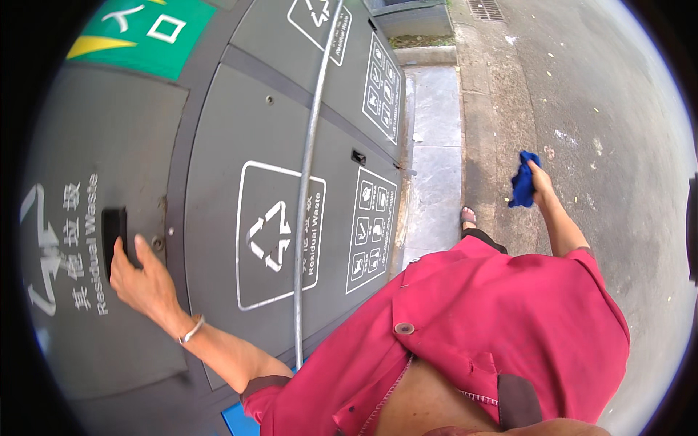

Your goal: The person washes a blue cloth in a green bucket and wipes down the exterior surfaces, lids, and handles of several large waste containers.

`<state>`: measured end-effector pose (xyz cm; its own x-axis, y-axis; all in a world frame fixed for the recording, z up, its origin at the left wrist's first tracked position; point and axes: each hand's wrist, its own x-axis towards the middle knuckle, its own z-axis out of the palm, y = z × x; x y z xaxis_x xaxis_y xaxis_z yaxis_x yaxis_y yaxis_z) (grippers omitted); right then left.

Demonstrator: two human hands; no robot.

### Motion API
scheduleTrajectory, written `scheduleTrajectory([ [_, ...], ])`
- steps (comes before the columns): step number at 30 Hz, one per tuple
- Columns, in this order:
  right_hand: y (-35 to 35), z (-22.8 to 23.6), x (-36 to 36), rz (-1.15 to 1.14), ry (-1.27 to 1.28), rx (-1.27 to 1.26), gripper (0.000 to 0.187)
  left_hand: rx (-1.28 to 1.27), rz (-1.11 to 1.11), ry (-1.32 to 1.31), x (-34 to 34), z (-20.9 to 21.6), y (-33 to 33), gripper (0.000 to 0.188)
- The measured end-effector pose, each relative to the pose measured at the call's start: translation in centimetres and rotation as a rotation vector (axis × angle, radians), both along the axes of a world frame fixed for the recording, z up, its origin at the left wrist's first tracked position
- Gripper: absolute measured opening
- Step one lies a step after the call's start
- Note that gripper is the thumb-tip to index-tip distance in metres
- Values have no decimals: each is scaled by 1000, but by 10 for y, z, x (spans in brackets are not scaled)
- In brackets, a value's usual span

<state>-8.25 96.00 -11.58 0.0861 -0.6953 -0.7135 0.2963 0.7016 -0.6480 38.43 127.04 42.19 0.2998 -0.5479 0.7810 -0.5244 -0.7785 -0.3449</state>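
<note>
On the left, my left hand [142, 283] reaches to a grey lid panel [138, 145] of a waste bin cabinet. Its fingers are stretched apart, the tips at a black rectangular handle [114, 227] set in the panel; whether they hook into it is hidden. A silver bangle [192, 329] circles that wrist. Out to the right, over the road, my right hand [539, 183] is closed round a crumpled blue cloth [523, 182], which hangs down from the fingers.
Grey cabinet doors [276, 138] with white printed symbols run along the left. A metal rail [311, 145] crosses in front of them. Pale paving [434, 174] and a stone kerb [476, 94] separate the cabinet from the asphalt road [618, 145]. A sandalled foot [467, 215] stands by the kerb.
</note>
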Motion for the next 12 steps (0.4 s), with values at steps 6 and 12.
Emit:
scheduleTrajectory([
  [6,4,-112,-172,-394,485,165,69,-128,48,-21,-3,-17,-34,46],
  [12,-52,-91,-153,-477,257,278,71,-205,227,-152,-14,-21,-70,46],
])
